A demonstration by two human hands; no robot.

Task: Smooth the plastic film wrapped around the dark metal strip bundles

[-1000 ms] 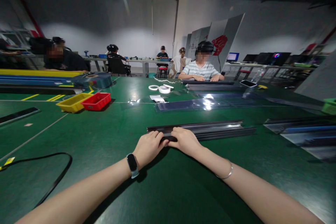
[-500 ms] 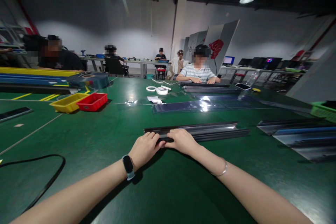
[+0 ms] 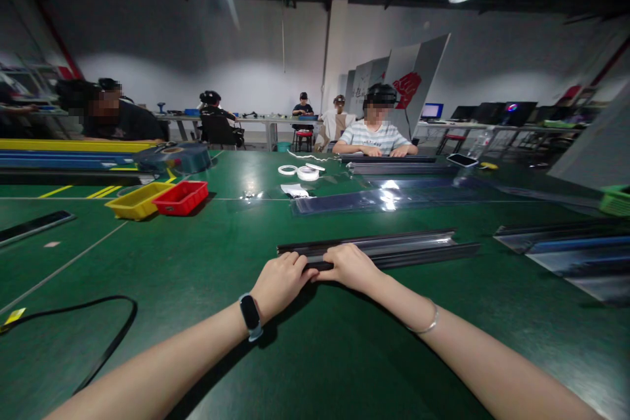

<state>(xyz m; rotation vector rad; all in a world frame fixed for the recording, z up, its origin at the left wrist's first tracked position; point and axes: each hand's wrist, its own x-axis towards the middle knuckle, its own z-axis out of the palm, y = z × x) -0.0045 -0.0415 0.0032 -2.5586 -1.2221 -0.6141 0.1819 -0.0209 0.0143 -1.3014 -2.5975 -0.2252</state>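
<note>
A long dark channel profile (image 3: 418,248) lies on the green table in front of me, its shiny inner trough facing up. Near its left end, my left hand (image 3: 283,282) grips the near edge, thumb in front and fingers over the top. Right beside it, my right hand (image 3: 352,269) is closed on the same edge in a pinch, the two thumbs almost meeting. Whatever lies under the fingertips is hidden. The profile's right part extends beyond my right hand, untouched.
More profiles (image 3: 566,256) lie at the right. Beyond mine are clear plastic strips (image 3: 339,200), white tape rolls (image 3: 308,174) and a co-worker (image 3: 377,134). At left stand a yellow bin (image 3: 138,203), a red bin (image 3: 181,200), a phone (image 3: 37,226) and a black cable (image 3: 130,315).
The whole view has shifted slightly, so the table and everything on it appear a little farther right. Both hands keep their hold at the profile's left end, with hardly any movement along it.
</note>
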